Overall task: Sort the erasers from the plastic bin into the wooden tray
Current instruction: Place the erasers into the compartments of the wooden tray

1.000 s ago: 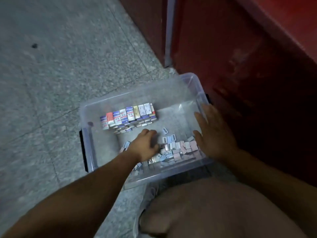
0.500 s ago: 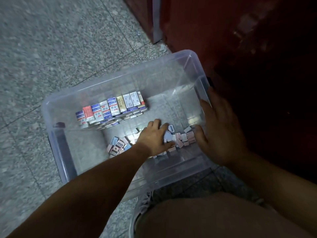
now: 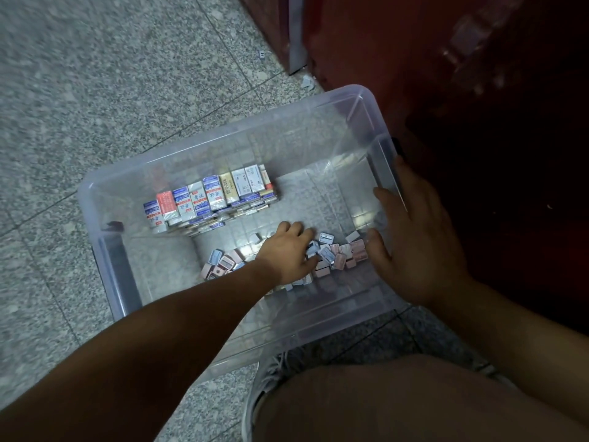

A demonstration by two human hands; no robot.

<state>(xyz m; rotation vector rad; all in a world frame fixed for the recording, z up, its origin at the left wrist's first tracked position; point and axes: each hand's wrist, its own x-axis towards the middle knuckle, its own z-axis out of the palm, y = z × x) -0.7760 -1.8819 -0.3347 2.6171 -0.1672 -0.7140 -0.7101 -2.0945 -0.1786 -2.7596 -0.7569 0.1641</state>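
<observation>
A clear plastic bin (image 3: 223,138) stands on the floor. Inside it, a row of larger boxed erasers (image 3: 207,196) stands along the far side. A loose heap of small pink and blue erasers (image 3: 344,253) lies at the near right. My left hand (image 3: 287,253) reaches into the bin with its fingers curled down onto the heap, covering several erasers. My right hand (image 3: 420,237) lies flat against the bin's right wall, thumb towards the heap. No wooden tray is in view.
The speckled stone floor (image 3: 111,90) stretches to the left and behind the bin. A dark red cabinet (image 3: 446,74) stands close along the bin's right side. My knee (image 3: 398,400) and a shoe (image 3: 264,378) are just in front of the bin.
My left hand has moved right, further into the heap of small erasers. My right hand has shifted from above the heap to the bin's right wall. The view has closed in on the bin.
</observation>
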